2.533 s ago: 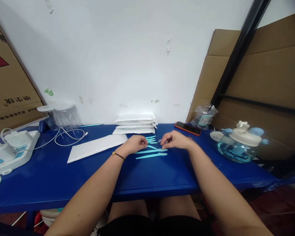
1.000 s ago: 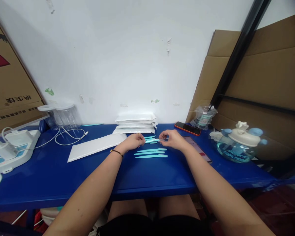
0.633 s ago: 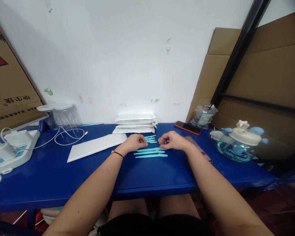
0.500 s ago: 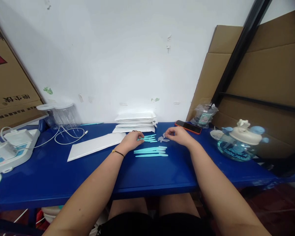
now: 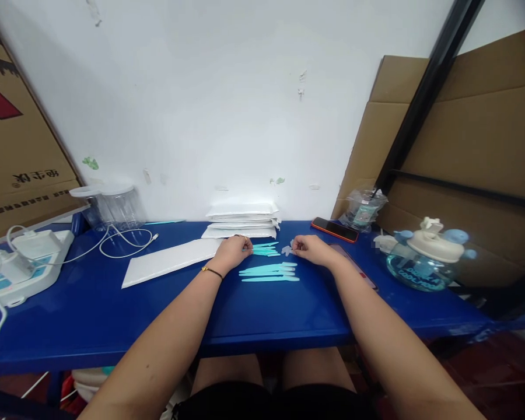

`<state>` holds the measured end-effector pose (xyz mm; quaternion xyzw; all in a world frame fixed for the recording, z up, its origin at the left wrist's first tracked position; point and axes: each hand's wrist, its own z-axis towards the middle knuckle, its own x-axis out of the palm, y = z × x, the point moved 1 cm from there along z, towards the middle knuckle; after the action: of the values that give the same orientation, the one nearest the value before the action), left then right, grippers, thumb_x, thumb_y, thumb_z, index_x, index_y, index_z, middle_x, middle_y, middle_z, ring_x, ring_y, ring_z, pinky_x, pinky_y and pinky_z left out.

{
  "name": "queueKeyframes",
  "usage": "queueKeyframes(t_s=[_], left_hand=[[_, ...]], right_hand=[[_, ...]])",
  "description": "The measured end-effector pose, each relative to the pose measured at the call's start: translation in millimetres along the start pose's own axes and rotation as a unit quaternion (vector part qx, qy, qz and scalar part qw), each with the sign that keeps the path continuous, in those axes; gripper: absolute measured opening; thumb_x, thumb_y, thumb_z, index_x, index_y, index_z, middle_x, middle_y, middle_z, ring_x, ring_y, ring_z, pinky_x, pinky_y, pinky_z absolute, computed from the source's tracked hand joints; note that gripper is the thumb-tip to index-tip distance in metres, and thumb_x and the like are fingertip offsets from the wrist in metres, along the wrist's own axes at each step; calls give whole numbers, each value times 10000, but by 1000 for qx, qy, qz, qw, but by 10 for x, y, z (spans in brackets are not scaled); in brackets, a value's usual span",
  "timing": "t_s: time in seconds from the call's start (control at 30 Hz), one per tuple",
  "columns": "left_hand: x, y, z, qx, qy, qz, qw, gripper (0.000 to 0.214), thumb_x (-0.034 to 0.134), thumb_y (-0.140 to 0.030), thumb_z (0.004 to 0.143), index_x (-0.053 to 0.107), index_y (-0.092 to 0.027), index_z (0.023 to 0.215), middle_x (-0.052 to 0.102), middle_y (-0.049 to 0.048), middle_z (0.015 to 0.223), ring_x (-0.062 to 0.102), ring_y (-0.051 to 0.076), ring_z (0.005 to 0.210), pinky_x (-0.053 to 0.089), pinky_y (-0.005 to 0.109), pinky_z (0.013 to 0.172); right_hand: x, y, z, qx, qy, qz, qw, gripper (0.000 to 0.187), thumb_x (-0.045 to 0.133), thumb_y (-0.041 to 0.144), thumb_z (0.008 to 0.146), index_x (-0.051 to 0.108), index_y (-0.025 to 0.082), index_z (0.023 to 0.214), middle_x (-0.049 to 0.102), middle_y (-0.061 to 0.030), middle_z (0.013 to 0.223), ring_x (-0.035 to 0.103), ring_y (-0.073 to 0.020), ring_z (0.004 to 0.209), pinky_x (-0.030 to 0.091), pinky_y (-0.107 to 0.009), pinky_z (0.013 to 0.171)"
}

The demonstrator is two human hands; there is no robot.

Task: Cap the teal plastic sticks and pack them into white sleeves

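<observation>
My left hand point(image 5: 235, 251) is closed, its fingertips at the handle ends of several teal eyebrow razors point(image 5: 266, 249); the exact grip is partly hidden. A second group of teal razors point(image 5: 269, 270) lies nearer to me, side by side. Over a small pile of clear plastic blade caps point(image 5: 287, 250), my right hand point(image 5: 308, 248) pinches thumb and finger together on a cap. The fingers cover most of that cap.
White padded envelopes point(image 5: 242, 220) are stacked by the wall, and one lies flat point(image 5: 168, 261) at left. A phone point(image 5: 335, 228), water bottle point(image 5: 435, 256), power strip point(image 5: 48, 268), cable and clear jars point(image 5: 120, 209) stand around the blue table point(image 5: 284, 315).
My right hand has moved slightly down and left at the caps. My left hand has shifted a little left, its fingers drawn closer together. The camera view has tilted slightly.
</observation>
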<state>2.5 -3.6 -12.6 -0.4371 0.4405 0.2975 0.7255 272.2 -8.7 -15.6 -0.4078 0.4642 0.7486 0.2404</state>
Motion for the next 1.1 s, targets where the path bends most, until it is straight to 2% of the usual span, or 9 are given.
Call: queueKeyframes(t_s=[0.13, 0.23, 0.33, 0.47, 0.6, 0.77, 0.97, 1.1], left_hand=[[-25, -36, -8, -2, -21, -60, 998, 170, 499, -343, 775, 596, -211, 821, 638, 21, 835, 565, 172, 761, 387, 245, 629], [-2, -41, 9, 2, -20, -113, 993, 214, 489, -377, 779, 585, -196, 841, 637, 18, 820, 563, 158, 731, 400, 244, 628], [32, -24, 32, -7, -6, -158, 987, 249, 502, -406, 765, 584, -186, 850, 633, 19, 795, 561, 147, 694, 417, 245, 625], [44, -22, 41, -13, 8, -204, 979, 274, 510, -420, 750, 578, -170, 841, 625, 28, 764, 559, 140, 663, 430, 245, 615], [38, -36, 33, -15, 20, -224, 974, 280, 513, -425, 742, 567, -167, 836, 612, 25, 728, 559, 137, 635, 432, 245, 597], [42, -36, 29, -21, 29, -243, 969, 279, 519, -428, 738, 556, -169, 836, 608, 23, 727, 561, 134, 626, 434, 243, 591], [16, -59, 18, -29, 36, -267, 962, 298, 541, -446, 719, 549, -167, 824, 602, 21, 721, 558, 131, 631, 436, 245, 605], [-23, -107, -3, -41, 38, -284, 957, 322, 562, -463, 697, 553, -162, 811, 605, 26, 719, 558, 134, 636, 434, 248, 606]], right_hand=[[-46, 71, 3, 23, -60, 146, 987, 202, 519, 258, 765, 541, 197, 957, 597, -1, 758, 568, -105, 573, 448, -232, 551], [-69, 152, 5, 53, -66, 260, 962, 192, 547, 288, 763, 530, 180, 921, 616, -23, 758, 627, -134, 612, 469, -229, 529], [-81, 217, 2, 65, -68, 317, 944, 204, 595, 297, 741, 548, 161, 886, 660, -61, 780, 657, -168, 726, 474, -217, 551], [-70, 247, 7, 58, -65, 341, 936, 232, 624, 323, 725, 573, 151, 873, 686, -77, 786, 660, -178, 767, 462, -206, 547], [-53, 238, 17, 40, -67, 323, 943, 256, 641, 348, 713, 593, 147, 865, 676, -62, 740, 652, -166, 712, 462, -221, 559], [-71, 196, 18, 34, -119, 303, 945, 258, 662, 370, 690, 619, 141, 801, 640, -22, 619, 612, -133, 570, 471, -248, 577], [-64, 126, 20, 43, -132, 362, 922, 304, 718, 373, 625, 628, 133, 790, 679, -64, 693, 669, -204, 733, 507, -280, 648], [-53, 138, 15, 35, -114, 369, 922, 294, 731, 359, 619, 636, 140, 791, 688, -67, 721, 672, -212, 768, 522, -306, 705]])
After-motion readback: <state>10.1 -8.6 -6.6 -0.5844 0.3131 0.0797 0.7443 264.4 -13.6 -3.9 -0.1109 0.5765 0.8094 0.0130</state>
